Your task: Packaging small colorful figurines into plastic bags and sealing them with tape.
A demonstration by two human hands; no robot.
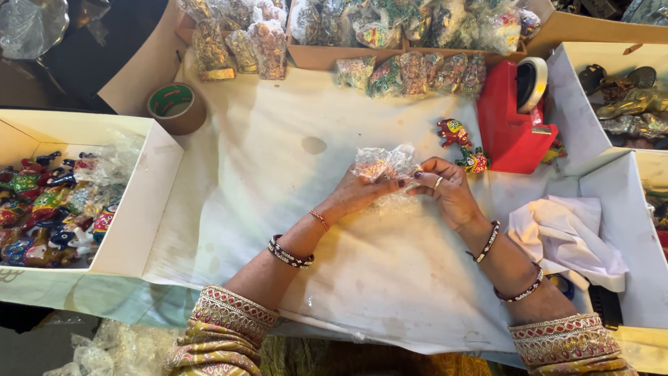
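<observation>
A crinkly clear plastic wrap (384,166) is pinched between the left hand (358,191) and the right hand (449,191), which are close together over the middle of the white cloth (278,181). Two small painted toy animals (463,145) are seen at 2 o'clock from the hands, just beside a red tape holder (508,125). At 9 o'clock, a white box of painted toys (132,209) is set.

A table covered by a stained white cloth (278,174) carries a white box (139,209) of painted figurines at the left, a brown tape roll (177,106), wrapped figurines (410,74) along the far edge, a red tape dispenser (511,118), two loose painted figurines (463,145), and a crumpled white cloth (567,237).
</observation>
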